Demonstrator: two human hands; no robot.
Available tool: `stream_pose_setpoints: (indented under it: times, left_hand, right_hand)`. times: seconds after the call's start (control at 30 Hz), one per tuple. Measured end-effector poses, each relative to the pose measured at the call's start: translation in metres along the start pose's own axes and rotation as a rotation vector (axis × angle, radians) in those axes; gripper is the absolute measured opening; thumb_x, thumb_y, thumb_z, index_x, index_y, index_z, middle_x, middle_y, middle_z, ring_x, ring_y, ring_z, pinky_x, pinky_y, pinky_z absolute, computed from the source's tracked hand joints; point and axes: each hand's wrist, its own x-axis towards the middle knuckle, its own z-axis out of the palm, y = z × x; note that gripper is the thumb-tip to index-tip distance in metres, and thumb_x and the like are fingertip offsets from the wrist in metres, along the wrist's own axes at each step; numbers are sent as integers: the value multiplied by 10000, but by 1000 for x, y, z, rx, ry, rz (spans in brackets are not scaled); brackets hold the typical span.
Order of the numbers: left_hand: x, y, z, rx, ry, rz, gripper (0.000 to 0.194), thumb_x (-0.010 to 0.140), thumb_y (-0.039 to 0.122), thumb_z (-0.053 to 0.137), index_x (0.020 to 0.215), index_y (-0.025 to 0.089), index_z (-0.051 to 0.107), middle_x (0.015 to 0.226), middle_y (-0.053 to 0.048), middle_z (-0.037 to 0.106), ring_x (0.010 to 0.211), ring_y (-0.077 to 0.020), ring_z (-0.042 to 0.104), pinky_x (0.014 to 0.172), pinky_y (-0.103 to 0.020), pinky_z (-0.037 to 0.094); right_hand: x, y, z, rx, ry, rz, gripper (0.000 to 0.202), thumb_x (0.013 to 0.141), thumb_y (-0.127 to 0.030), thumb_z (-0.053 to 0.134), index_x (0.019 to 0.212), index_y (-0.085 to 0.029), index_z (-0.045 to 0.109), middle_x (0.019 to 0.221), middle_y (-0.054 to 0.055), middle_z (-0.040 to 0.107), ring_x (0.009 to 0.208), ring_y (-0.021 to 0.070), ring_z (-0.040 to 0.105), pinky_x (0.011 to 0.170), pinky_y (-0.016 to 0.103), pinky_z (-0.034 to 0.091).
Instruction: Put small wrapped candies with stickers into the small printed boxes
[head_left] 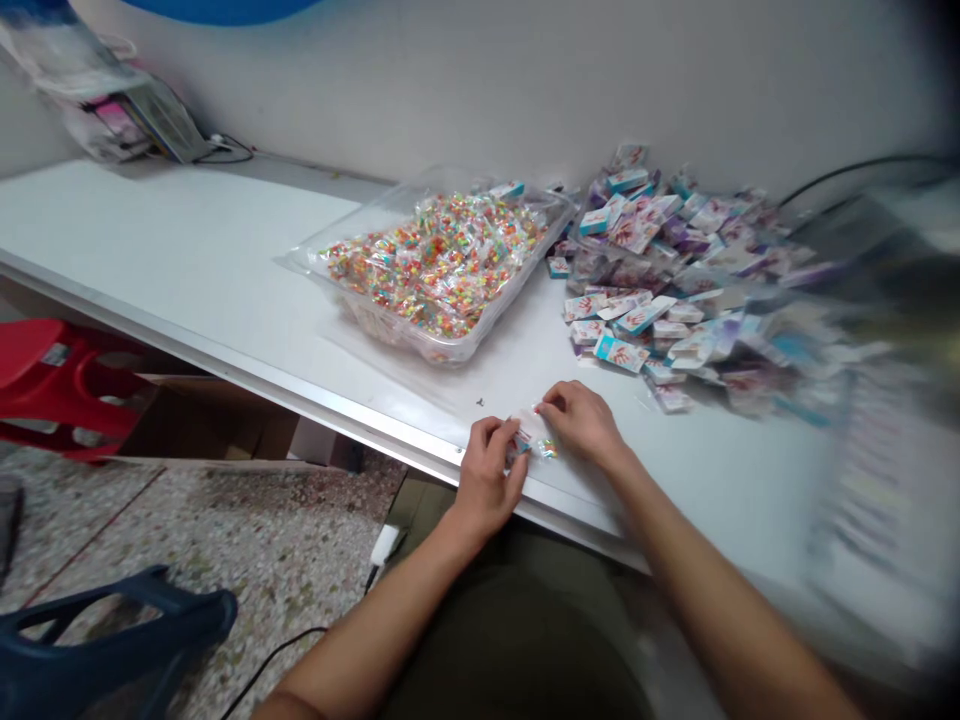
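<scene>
At the table's front edge, my left hand [487, 472] is closed around a small white and blue box [521, 438], partly hidden by the fingers. A small clear plastic bag [531, 424] spreads between my two hands. My right hand [581, 420] pinches its far edge with thumb and forefinger; a tiny red spot shows at the fingertips. Between the hands lies a little packet of colourful beads [548, 449], in or against the clear bag; I cannot tell which.
A clear plastic tray [480, 335] heaped with packets of coloured beads stands ahead. To its right, many small printed boxes [622, 352] lie in a loose pile. Blurred plastic packaging [885, 490] is at far right. A red stool [52, 375] and an open carton [217, 425] are below left.
</scene>
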Motion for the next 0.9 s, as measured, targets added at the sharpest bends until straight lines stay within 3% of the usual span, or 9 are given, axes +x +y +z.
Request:
stream_pose_setpoints:
  times: [0.1,0.2,0.27,0.47,0.67,0.9]
  left_hand:
    - [0,0,1,-1,5,17,382,870,159,565,1247,160,507,1107,-115,506,1003,-197,570,866,-354,532]
    - [0,0,3,-3,6,43,385,866,150,559,1247,159,506,1103,-115,504,983,-194,576,851,-350,539]
    - [1,2,5,-3,1,50,399,864,143,552,1259,161,499,1108,-117,502,998,-200,574,855,-355,540]
    - [1,4,6,-4,-29,45,415,871,147,545,1281,175,490,1123,-118,502,987,-197,586,853,-356,542]
    - [1,3,10,-17,20,96,502,882,152,546,1363,176,405,1134,-134,519,1023,-214,574,853,-374,541]
    - [-1,1,12,-6,29,131,568,879,128,531,1408,166,329,1183,-170,534,1108,-246,550,905,-410,530]
  right_hand:
    - [-14,-4,-17,219,-68,33,203,816,-398,583,822,-195,568,774,31,670,632,146,561,618,285,434]
    - [-31,-13,-33,588,-260,29,299,778,-470,647,850,-197,550,740,9,668,565,112,533,553,249,421]
    - [-39,-20,-36,651,-362,14,303,755,-463,683,817,-195,558,663,-15,630,569,111,534,558,243,423]
    - [-45,-27,-35,328,-250,-31,182,825,-385,612,833,-205,590,736,-2,674,653,138,602,600,249,428]
    - [-49,-37,-38,-50,-198,-73,89,866,-299,550,887,-224,592,839,0,729,740,170,655,656,266,409]
    - [-48,-60,-44,-582,-248,-202,197,920,-266,486,922,-231,680,824,56,713,810,225,636,589,282,326]
